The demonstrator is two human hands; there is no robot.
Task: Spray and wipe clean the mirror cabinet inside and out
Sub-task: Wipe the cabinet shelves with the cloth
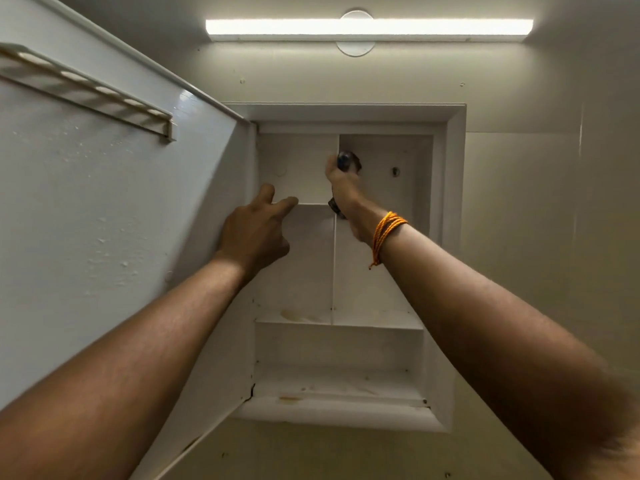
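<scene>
- Two hands are up at the open mirror cabinet (453,237), which sits recessed in the wall under the strip light (367,27), its door (104,202) swung out to the left.
- Right hand (344,187) is clenched on a dark object (348,161) at the upper compartments, right by the vertical divider (338,168); whether it is a spray bottle or a cloth I cannot tell.
- Left hand (256,233) has its grip released, fingers spread, close to the door's hinge edge and the upper-left shelf (311,203); contact is unclear.
- My judgement: the interior top section is being treated now, so working top down makes sense, letting drips fall onto shelves not yet done.
- Steadying the door with the free hand should keep it from swinging in.
- Corners beside the divider need pressure from the fingertips.
- Brownish stains on the middle shelf (298,317) and bottom ledge (339,393) probably need extra passes later.
- Droplets or bumps on the door's inner face suggest it needs wiping too.
</scene>
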